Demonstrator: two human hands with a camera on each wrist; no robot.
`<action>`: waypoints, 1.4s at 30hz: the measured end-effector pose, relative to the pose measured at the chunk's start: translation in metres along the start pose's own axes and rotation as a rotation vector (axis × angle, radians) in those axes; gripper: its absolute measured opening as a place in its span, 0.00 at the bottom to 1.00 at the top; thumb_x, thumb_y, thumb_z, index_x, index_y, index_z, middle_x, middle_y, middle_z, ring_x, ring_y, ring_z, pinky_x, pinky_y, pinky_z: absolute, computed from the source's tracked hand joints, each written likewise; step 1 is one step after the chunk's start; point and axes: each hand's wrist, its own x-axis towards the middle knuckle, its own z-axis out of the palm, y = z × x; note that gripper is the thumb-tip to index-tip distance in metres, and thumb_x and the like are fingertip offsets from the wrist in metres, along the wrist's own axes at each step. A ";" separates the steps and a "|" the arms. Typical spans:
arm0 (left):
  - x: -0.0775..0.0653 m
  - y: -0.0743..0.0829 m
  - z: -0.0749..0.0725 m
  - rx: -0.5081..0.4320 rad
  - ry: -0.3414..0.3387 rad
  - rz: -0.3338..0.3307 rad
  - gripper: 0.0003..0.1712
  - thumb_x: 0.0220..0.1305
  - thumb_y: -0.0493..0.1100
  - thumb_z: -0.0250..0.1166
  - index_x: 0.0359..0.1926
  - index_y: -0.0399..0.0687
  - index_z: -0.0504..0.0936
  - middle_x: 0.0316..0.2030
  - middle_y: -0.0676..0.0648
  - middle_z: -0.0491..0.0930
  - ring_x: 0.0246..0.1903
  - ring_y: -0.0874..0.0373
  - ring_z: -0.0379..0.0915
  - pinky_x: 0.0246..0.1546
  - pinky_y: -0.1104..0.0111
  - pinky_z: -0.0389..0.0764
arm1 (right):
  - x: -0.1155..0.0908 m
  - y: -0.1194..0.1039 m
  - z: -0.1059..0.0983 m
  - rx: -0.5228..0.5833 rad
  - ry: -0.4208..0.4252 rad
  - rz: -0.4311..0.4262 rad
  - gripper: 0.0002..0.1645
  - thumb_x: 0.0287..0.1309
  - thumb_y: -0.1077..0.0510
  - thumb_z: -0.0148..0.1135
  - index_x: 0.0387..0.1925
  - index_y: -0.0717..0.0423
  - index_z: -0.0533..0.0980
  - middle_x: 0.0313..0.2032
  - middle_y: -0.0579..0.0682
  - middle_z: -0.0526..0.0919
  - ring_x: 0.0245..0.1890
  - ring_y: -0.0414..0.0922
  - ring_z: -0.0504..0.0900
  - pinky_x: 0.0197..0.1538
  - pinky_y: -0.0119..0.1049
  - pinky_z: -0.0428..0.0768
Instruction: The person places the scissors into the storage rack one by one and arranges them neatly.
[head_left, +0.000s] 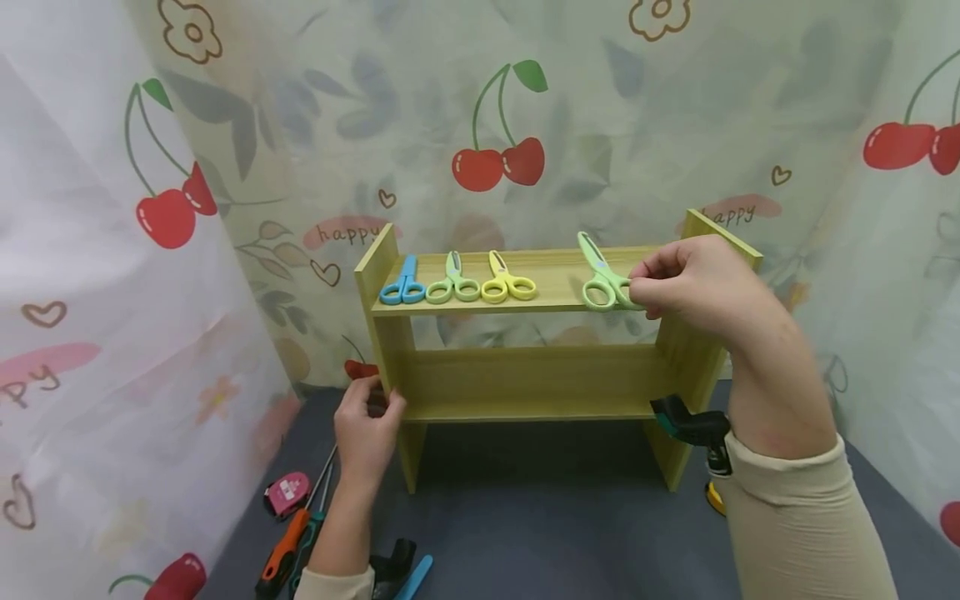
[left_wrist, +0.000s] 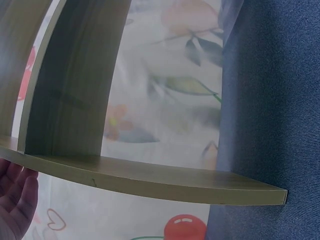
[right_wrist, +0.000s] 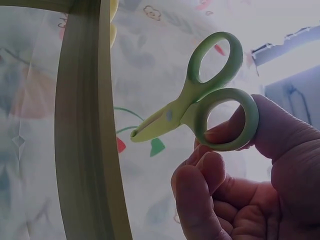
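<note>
My right hand (head_left: 693, 279) pinches light green scissors (head_left: 600, 275) by a finger loop, over the right part of the top board of a two-tier wooden shelf (head_left: 525, 410). In the right wrist view, the blades of the scissors (right_wrist: 192, 102) point toward the shelf's edge. Blue scissors (head_left: 405, 283), pale green scissors (head_left: 453, 283) and yellow scissors (head_left: 507, 282) lie in a row on the left part of the top board. My left hand (head_left: 367, 429) touches the outside of the shelf's left side panel (left_wrist: 150, 182), its fingers loosely bent and partly hidden there.
Left of the shelf, a pink tape measure (head_left: 287, 493) lies on the dark table (head_left: 540, 533), beside an orange-handled screwdriver (head_left: 285, 546) and a teal-handled one (head_left: 307, 542). A blue strip (head_left: 415, 579) is at the front, a yellow item (head_left: 715, 498) at right. Cherry-print curtains (head_left: 330, 125) surround the table.
</note>
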 end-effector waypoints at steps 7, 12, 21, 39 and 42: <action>-0.001 0.000 -0.001 0.000 0.002 0.015 0.09 0.57 0.30 0.69 0.41 0.36 0.84 0.35 0.43 0.81 0.28 0.53 0.80 0.29 0.81 0.77 | 0.029 -0.008 0.009 -0.008 -0.037 -0.043 0.11 0.56 0.60 0.58 0.35 0.60 0.84 0.26 0.50 0.79 0.29 0.47 0.74 0.32 0.38 0.73; 0.000 0.001 -0.001 0.000 -0.002 0.004 0.10 0.57 0.30 0.69 0.41 0.36 0.85 0.35 0.43 0.81 0.28 0.53 0.80 0.28 0.79 0.78 | 0.046 -0.009 0.018 0.011 -0.074 -0.036 0.10 0.55 0.61 0.58 0.33 0.60 0.84 0.21 0.49 0.75 0.24 0.45 0.68 0.30 0.40 0.70; 0.000 0.002 0.000 0.001 0.002 0.000 0.10 0.57 0.31 0.69 0.41 0.36 0.85 0.35 0.43 0.81 0.28 0.52 0.80 0.29 0.84 0.75 | 0.063 -0.007 0.028 -0.036 -0.121 -0.029 0.09 0.53 0.60 0.58 0.26 0.59 0.83 0.15 0.45 0.68 0.17 0.41 0.62 0.25 0.38 0.65; -0.001 0.003 -0.001 -0.012 -0.003 -0.001 0.09 0.58 0.31 0.69 0.41 0.35 0.85 0.35 0.42 0.81 0.28 0.53 0.80 0.29 0.84 0.75 | 0.047 -0.017 0.030 -0.194 -0.035 -0.006 0.18 0.58 0.54 0.55 0.14 0.50 0.66 0.15 0.43 0.56 0.19 0.42 0.55 0.27 0.39 0.59; -0.001 0.003 -0.001 -0.013 -0.002 0.004 0.09 0.58 0.31 0.69 0.41 0.35 0.84 0.35 0.42 0.81 0.28 0.52 0.80 0.29 0.84 0.75 | 0.037 -0.017 0.028 -0.185 0.002 -0.020 0.17 0.57 0.54 0.54 0.15 0.50 0.65 0.16 0.44 0.55 0.20 0.43 0.54 0.27 0.40 0.58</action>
